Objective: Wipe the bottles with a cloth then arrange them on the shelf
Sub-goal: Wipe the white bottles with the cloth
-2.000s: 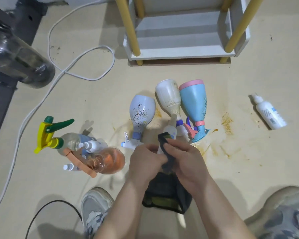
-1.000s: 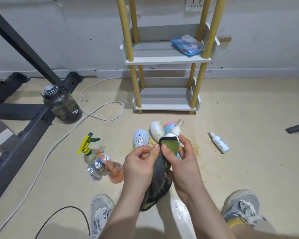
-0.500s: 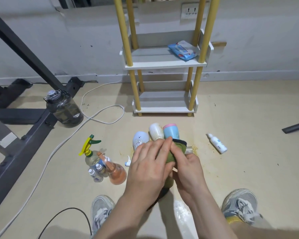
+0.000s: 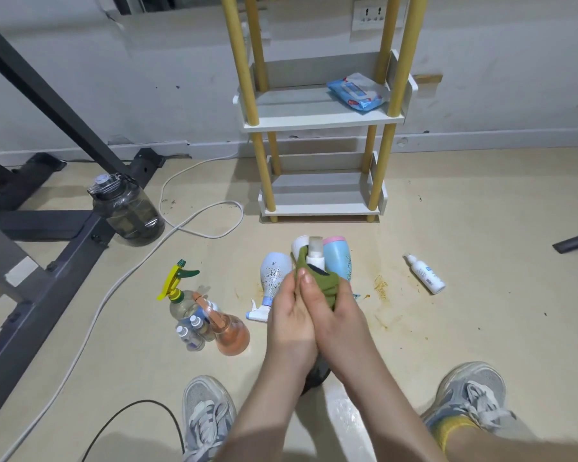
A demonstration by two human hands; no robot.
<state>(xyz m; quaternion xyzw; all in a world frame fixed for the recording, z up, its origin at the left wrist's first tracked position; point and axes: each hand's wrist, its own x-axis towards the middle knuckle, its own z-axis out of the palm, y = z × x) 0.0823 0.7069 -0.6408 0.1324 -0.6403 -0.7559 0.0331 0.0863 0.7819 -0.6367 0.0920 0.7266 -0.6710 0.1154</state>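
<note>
Person's left hand (image 4: 289, 315) and right hand (image 4: 335, 311) press together, gripping a green cloth (image 4: 325, 282) around a small white bottle (image 4: 315, 259); rotating it should wipe every side.

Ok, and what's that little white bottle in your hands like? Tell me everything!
The little white bottle looks like smooth plastic, with a cloudy see-through cap on top. It is held up almost upright, cap pointing away from the person. Only its top part shows. A green cloth wraps the rest, and the left hand and right hand grip it through that cloth.
</note>
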